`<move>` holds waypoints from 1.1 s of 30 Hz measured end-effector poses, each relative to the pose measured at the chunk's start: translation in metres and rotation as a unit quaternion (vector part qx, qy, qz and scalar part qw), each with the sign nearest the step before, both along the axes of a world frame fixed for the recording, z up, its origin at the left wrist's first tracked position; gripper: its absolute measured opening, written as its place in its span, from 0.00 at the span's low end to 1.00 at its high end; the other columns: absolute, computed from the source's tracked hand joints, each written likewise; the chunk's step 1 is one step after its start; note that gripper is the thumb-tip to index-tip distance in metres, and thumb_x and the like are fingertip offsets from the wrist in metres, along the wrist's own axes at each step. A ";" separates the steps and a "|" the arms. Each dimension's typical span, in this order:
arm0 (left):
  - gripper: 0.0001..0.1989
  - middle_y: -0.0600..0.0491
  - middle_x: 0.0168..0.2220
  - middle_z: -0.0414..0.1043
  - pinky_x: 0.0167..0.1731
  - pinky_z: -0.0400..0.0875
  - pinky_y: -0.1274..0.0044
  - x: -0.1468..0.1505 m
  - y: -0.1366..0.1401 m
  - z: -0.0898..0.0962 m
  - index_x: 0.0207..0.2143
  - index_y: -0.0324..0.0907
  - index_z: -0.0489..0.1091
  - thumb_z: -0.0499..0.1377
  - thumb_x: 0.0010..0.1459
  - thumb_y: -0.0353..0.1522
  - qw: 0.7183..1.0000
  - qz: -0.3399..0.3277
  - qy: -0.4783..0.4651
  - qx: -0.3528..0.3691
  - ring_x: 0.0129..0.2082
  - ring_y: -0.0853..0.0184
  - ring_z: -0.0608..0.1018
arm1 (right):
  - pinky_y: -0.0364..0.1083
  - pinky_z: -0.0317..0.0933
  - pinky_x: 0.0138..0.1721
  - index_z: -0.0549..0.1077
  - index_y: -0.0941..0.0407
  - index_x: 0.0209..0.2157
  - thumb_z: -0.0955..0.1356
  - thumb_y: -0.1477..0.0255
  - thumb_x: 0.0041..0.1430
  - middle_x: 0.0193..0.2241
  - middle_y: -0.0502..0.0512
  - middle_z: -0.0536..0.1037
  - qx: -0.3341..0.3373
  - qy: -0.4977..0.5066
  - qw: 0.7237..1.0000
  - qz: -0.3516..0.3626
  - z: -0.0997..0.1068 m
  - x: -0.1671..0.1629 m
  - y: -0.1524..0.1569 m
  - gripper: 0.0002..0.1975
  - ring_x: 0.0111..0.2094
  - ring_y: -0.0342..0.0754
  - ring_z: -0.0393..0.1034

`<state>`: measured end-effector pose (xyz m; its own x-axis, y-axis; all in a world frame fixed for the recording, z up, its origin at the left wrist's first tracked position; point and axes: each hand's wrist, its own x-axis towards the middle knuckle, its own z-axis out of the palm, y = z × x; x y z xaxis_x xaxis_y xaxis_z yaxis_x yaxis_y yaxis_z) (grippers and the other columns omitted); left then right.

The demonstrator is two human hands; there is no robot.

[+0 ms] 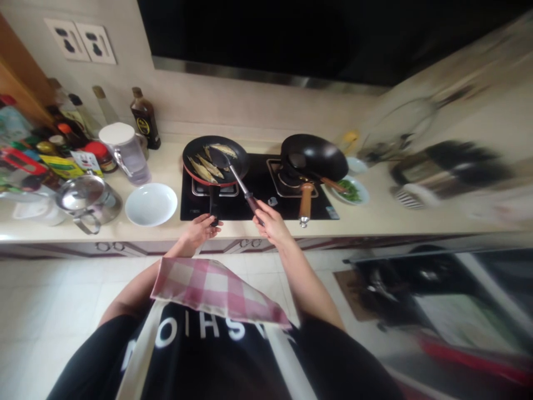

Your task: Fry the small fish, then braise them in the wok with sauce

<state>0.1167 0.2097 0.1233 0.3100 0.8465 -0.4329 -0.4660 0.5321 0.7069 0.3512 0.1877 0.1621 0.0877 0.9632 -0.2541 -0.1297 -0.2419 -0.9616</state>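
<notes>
On the left burner sits a frying pan (195, 175) with a red outer side and several browned fish (205, 168) lying in it. My left hand (200, 230) is closed on the end of the pan's black handle (214, 201). My right hand (270, 222) grips the dark handle of a spatula (238, 179), whose metal shaft slants up and left into the pan. The spatula's dark head rests among the fish, and its exact contact with them is hard to make out.
A black wok (316, 153) with a wooden handle stands on the right burner. Beside it is a plate of chopped greens (352, 190). Left of the stove are a white bowl (151, 205), a steel pot (88, 200), a pitcher (129, 158) and several bottles. A dark hood (266, 39) hangs above.
</notes>
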 end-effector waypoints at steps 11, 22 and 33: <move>0.11 0.42 0.31 0.79 0.27 0.72 0.77 -0.001 -0.002 0.003 0.38 0.37 0.65 0.65 0.57 0.29 1.000 0.005 0.010 -0.004 0.24 0.65 0.81 | 0.36 0.40 0.11 0.58 0.56 0.66 0.68 0.65 0.57 0.18 0.41 0.64 -0.001 -0.025 0.999 -0.022 -0.010 -0.005 0.016 0.36 0.13 0.35 0.50; 0.13 0.42 0.32 0.79 0.28 0.72 0.77 -0.003 -0.002 0.000 0.39 0.37 0.65 0.66 0.56 0.30 1.000 -0.002 0.004 0.007 0.25 0.65 0.81 | 0.32 0.35 0.12 0.64 0.52 0.46 0.66 0.70 0.62 0.20 0.41 0.64 -0.083 0.186 0.979 0.005 -0.004 0.016 0.008 0.11 0.12 0.33 0.45; 0.11 0.41 0.33 0.79 0.28 0.71 0.77 -0.003 -0.003 0.001 0.39 0.36 0.66 0.65 0.57 0.30 1.000 -0.009 0.009 0.012 0.26 0.65 0.81 | 0.33 0.34 0.11 0.60 0.55 0.31 0.62 0.63 0.67 0.15 0.39 0.52 -0.131 0.250 0.956 0.078 -0.005 0.026 0.013 0.12 0.12 0.34 0.36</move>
